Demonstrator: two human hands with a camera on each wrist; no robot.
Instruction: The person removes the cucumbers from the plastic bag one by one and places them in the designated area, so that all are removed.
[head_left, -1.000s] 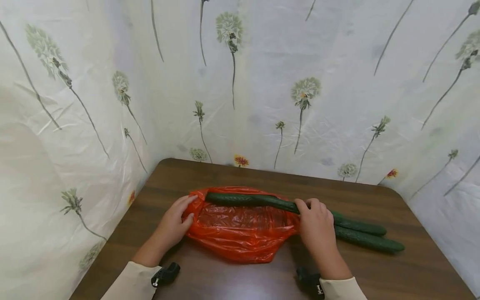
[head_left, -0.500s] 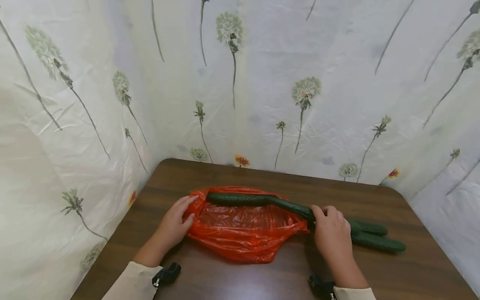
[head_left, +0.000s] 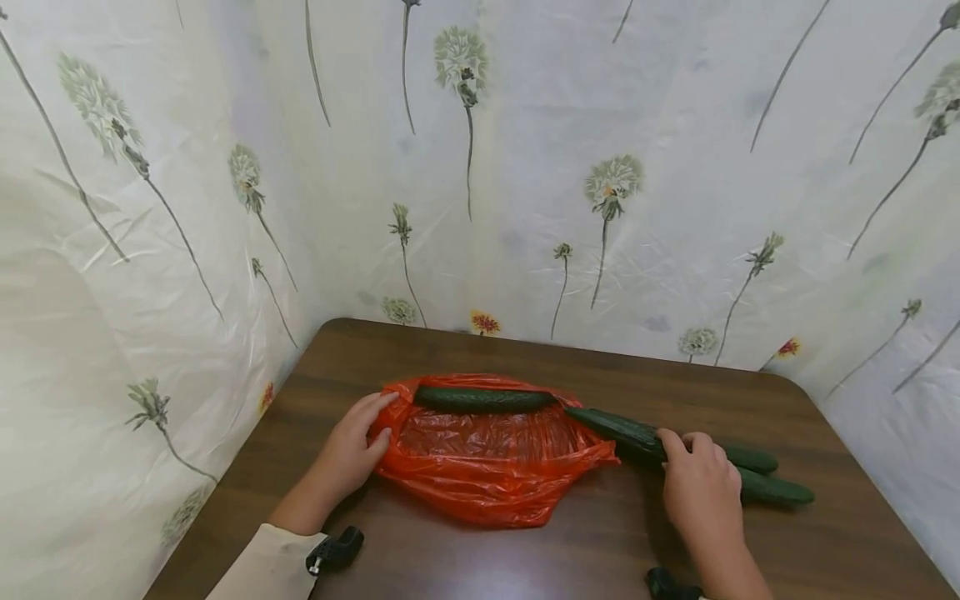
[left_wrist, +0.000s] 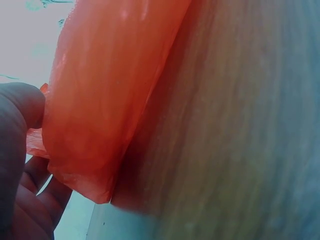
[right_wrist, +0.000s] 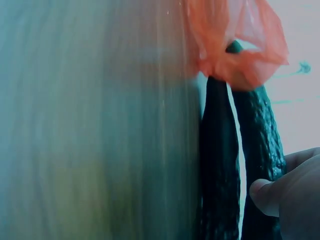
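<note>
A red plastic bag (head_left: 495,492) lies on the table with its mouth facing up. My left hand (head_left: 352,446) holds its left edge; in the left wrist view the thumb (left_wrist: 22,102) and fingers are at the plastic. Along the back of the bag's mouth lies a dark green cucumber (head_left: 483,401). My right hand (head_left: 705,487) grips another cucumber (head_left: 618,429), whose left tip is at the bag's right end. Beyond that hand, the ends of a cucumber (head_left: 753,460) and one more cucumber (head_left: 776,490) show on the table; the hand hides the rest.
The brown wooden table (head_left: 420,346) has rounded back corners. A white curtain (head_left: 517,167) printed with dandelions hangs behind it and at both sides. A black wrist device (head_left: 335,550) sits at the left sleeve.
My right hand has moved right and towards me, drawing its cucumber away from the one in the bag. The bag's right end stretched slightly rightward. My left hand has stayed put.
</note>
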